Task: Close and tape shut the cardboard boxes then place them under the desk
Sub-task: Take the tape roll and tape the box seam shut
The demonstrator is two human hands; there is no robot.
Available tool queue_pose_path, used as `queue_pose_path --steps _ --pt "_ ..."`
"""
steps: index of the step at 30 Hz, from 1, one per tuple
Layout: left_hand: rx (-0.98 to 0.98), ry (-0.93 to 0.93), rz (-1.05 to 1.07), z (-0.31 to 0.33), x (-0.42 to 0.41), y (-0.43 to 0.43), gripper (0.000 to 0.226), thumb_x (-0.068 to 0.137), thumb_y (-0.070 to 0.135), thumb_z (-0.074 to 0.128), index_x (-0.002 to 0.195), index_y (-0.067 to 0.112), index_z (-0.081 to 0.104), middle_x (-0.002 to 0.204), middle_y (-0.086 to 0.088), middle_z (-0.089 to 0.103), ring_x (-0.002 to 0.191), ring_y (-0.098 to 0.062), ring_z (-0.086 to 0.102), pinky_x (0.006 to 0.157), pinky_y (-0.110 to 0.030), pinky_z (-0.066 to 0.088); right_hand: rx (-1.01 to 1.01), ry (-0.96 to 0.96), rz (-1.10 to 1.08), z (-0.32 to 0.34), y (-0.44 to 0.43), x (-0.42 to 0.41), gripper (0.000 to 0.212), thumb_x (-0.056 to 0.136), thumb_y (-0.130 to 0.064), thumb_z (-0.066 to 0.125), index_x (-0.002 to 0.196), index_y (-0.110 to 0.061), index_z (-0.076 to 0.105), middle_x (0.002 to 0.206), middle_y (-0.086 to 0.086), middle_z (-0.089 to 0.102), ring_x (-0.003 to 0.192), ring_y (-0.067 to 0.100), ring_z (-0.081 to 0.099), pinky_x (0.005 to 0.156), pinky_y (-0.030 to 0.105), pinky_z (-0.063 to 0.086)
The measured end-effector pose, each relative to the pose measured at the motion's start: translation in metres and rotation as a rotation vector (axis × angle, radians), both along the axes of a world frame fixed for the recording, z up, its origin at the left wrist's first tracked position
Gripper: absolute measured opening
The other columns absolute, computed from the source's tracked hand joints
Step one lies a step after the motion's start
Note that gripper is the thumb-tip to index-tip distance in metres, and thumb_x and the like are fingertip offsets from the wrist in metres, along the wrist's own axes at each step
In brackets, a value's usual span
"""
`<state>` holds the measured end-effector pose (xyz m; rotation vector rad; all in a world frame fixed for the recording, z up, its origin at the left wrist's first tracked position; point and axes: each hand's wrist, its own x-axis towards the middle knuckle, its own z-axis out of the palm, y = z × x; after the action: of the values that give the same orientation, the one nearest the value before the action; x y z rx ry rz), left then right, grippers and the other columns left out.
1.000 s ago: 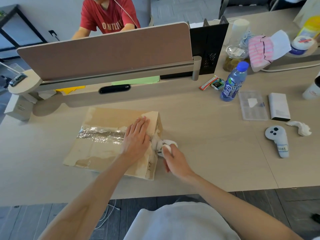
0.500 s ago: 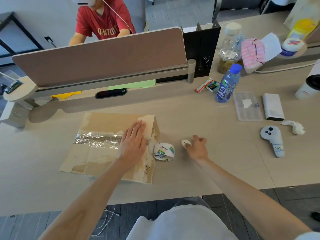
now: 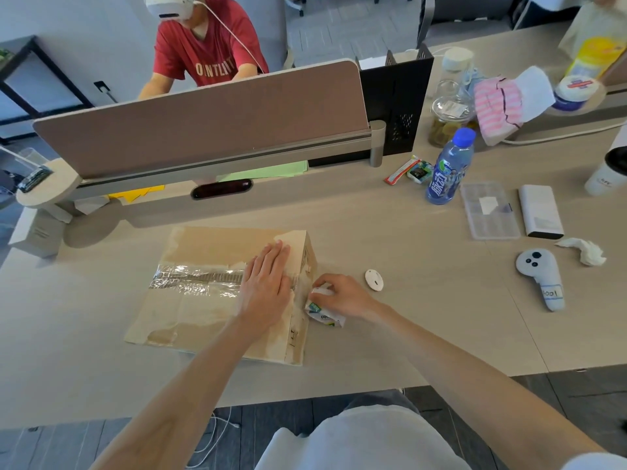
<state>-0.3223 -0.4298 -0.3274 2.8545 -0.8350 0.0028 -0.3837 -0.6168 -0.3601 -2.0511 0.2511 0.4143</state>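
Taping step underway. Left hand (image 3: 266, 283) flat, fingers spread, pinning top of cardboard box (image 3: 217, 293) on table (image 3: 407, 300). Right hand (image 3: 342, 295) clamped on tape roll (image 3: 324, 312) at box's right edge. Next up, probably: cut strip, press end down side. Box worn, shiny clear tape already along seam.

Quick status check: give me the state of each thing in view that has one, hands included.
Flat brown cardboard box: closed, clear tape along the top seam.
White tape roll: beside the box's right edge, gripped.
Left hand: flat on the box top.
Right hand: closed on the tape roll.
Blue plastic water bottle: upright, capped.
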Motion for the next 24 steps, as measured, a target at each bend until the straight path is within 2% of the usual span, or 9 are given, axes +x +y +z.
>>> queue_pose_path --steps 4,7,10,14,18,21,24 --pt "-0.001 -0.002 -0.001 0.001 0.0 -0.001 0.059 0.093 0.028 0.023 0.149 0.014 0.032 0.155 -0.003 0.033 0.144 -0.02 0.025 0.119 -0.04 0.019 0.13 -0.017 -0.039 -0.009 0.003 0.002 0.016 0.085 -0.032 0.068 0.101 -0.029 0.068 0.106 -0.009 0.068 0.101 0.014 0.063 0.092 0.036 0.051" --pt "-0.005 0.0 0.001 0.001 -0.001 -0.001 0.059 0.093 0.029 0.022 0.15 0.015 0.031 0.155 -0.003 0.031 0.145 -0.02 0.023 0.119 -0.039 0.018 0.202 -0.004 -0.087 -0.013 0.005 0.003 0.007 0.083 -0.025 0.069 0.087 -0.031 0.069 0.094 -0.014 0.067 0.096 0.011 0.063 0.091 0.035 0.052" --pt "-0.009 0.007 0.004 0.001 -0.001 0.0 0.059 0.094 0.03 0.021 0.15 0.015 0.031 0.156 -0.003 0.031 0.145 -0.019 0.022 0.119 -0.04 0.017 0.26 -0.006 -0.141 -0.013 0.006 0.006 0.006 0.084 -0.019 0.07 0.084 -0.025 0.069 0.085 -0.014 0.066 0.086 0.007 0.062 0.085 0.031 0.053" --pt "-0.028 0.018 0.017 0.004 -0.001 -0.002 0.059 0.093 0.03 0.022 0.149 0.015 0.033 0.155 -0.002 0.033 0.145 -0.02 0.024 0.119 -0.04 0.018 0.225 0.034 -0.148 -0.021 0.008 -0.007 0.007 0.087 -0.019 0.065 0.081 -0.018 0.068 0.079 -0.008 0.066 0.077 0.006 0.06 0.074 0.022 0.048" --pt "-0.029 -0.001 0.018 0.003 -0.001 -0.002 0.057 0.093 0.029 0.025 0.148 0.015 0.035 0.154 -0.002 0.034 0.144 -0.02 0.026 0.118 -0.038 0.017 0.18 0.045 -0.216 -0.031 -0.002 -0.022 0.015 0.087 -0.014 0.062 0.074 -0.022 0.064 0.081 -0.006 0.067 0.079 0.007 0.06 0.074 0.018 0.046" --pt "-0.052 -0.011 0.021 0.001 0.0 -0.003 0.056 0.092 0.026 0.031 0.145 0.014 0.039 0.152 -0.003 0.038 0.142 -0.02 0.03 0.117 -0.039 0.02 0.197 0.039 -0.261 -0.024 -0.014 -0.02 0.011 0.087 -0.014 0.063 0.078 -0.019 0.066 0.082 -0.007 0.067 0.081 0.005 0.061 0.076 0.018 0.047" --pt "-0.116 -0.025 0.067 0.003 0.003 -0.01 0.05 0.087 0.024 0.038 0.135 0.013 0.048 0.142 -0.004 0.046 0.132 -0.023 0.039 0.111 -0.042 0.028 0.253 -0.015 -0.333 -0.01 -0.023 -0.018 0.005 0.087 -0.013 0.065 0.085 -0.011 0.069 0.087 -0.006 0.069 0.081 0.003 0.062 0.073 0.01 0.046"
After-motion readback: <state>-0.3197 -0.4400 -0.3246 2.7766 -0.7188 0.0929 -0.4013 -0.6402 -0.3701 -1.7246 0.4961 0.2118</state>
